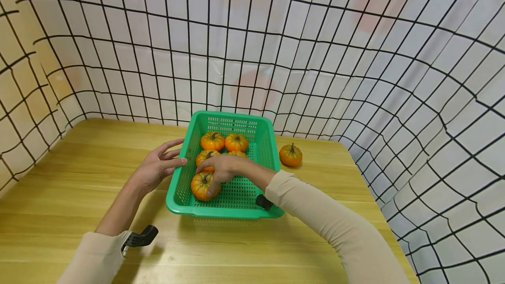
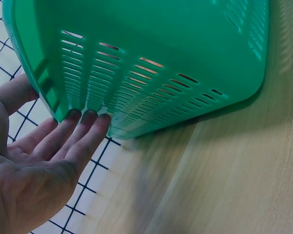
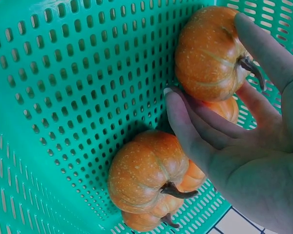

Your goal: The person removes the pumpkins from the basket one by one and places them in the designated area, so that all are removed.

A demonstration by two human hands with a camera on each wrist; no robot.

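A green plastic basket stands on the wooden table with several small orange pumpkins in it. On its left side, my left hand holds the wall, thumb at the rim and the other fingertips against the slotted outer face, as the left wrist view shows. Inside, my right hand grips the nearest pumpkin, thumb on one side and fingers on the other. Two pumpkins, one at the back left and one at the back right, sit at the far end. My right hand partly covers others behind it.
One more pumpkin lies on the table to the right of the basket. Behind and at both sides rises a pale, black-gridded curtain. A black wrist mount sticks out from my left sleeve.
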